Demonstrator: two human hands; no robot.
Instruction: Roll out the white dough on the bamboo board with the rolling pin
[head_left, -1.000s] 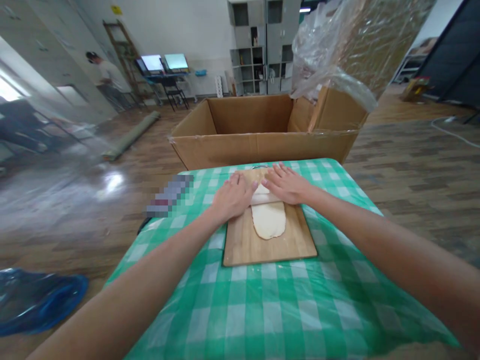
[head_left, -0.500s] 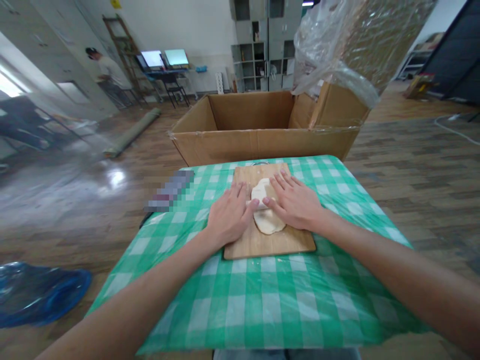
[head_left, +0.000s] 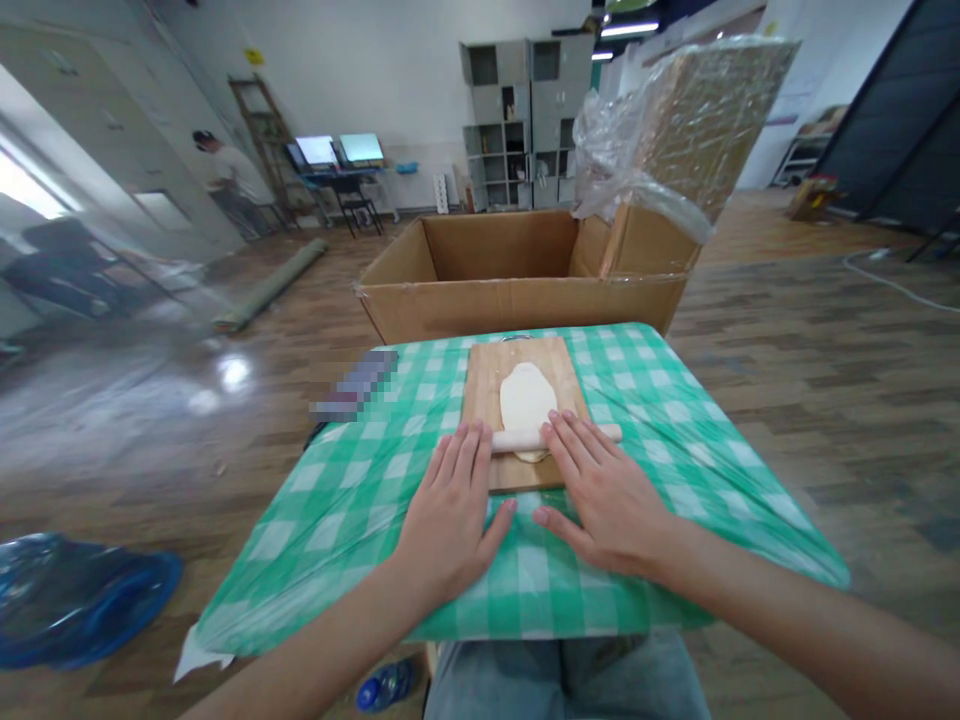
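A pale rolling pin (head_left: 517, 440) lies crosswise over the near end of a flat oval sheet of dough (head_left: 527, 395). The dough rests on a wooden cutting board (head_left: 484, 365). My left hand (head_left: 450, 510) lies flat with its fingertips on the pin's left part, hiding that end. On the pin's right part rest the stretched fingers of my right hand (head_left: 604, 490); the pin's right tip sticks out past them. Both thumbs point inward over the tablecloth, apart from each other.
A green-and-white checked cloth (head_left: 360, 510) covers the table, with a pixelated flat object (head_left: 356, 385) at its left edge. Beyond stands a large open cardboard box (head_left: 517, 305). Blue plastic (head_left: 82, 600) and a bottle (head_left: 386, 685) are on the floor. A person (head_left: 236, 175) sits far left.
Both hands have drawn back toward me, bringing the rolling pin from the dough's middle to its near end. More of the dough's far part shows. The camera view has shifted a little.
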